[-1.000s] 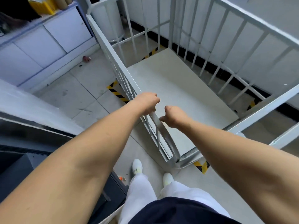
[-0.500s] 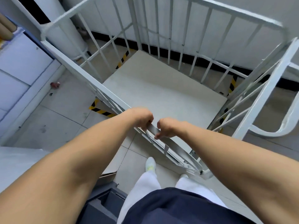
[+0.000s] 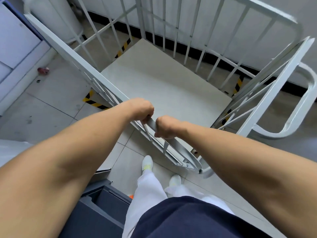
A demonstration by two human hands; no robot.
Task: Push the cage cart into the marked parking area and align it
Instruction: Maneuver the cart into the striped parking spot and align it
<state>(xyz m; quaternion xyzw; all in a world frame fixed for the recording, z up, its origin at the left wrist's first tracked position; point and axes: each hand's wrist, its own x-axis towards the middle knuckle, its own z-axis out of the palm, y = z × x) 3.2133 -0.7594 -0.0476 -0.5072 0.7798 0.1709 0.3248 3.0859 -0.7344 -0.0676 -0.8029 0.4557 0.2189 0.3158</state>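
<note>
The white cage cart (image 3: 164, 79) fills the middle of the view, with barred sides and a pale flat deck. Its top rail (image 3: 73, 54) runs diagonally from upper left toward me. My left hand (image 3: 142, 108) and my right hand (image 3: 165, 127) are both closed around that rail, close together, near its lower end. Yellow-and-black floor tape (image 3: 93, 102) marks the parking area: corner pieces show left of the cart, at the far side (image 3: 124, 47) and at the right (image 3: 238, 84). The cart deck sits between these marks, close to the wall.
A white wall with black skirting (image 3: 223, 63) runs behind the cart. A blue-white cabinet (image 3: 18, 48) stands left, a white cylinder (image 3: 56, 19) in the corner. A second curved white frame (image 3: 307, 100) is at right. A dark box (image 3: 103, 203) is beside my legs. Small red litter (image 3: 43, 70) lies on the tiles.
The cart has swung round and moved closer to the wall, so its right side and the right-hand tape now show. Both hands kept their hold on the rail.
</note>
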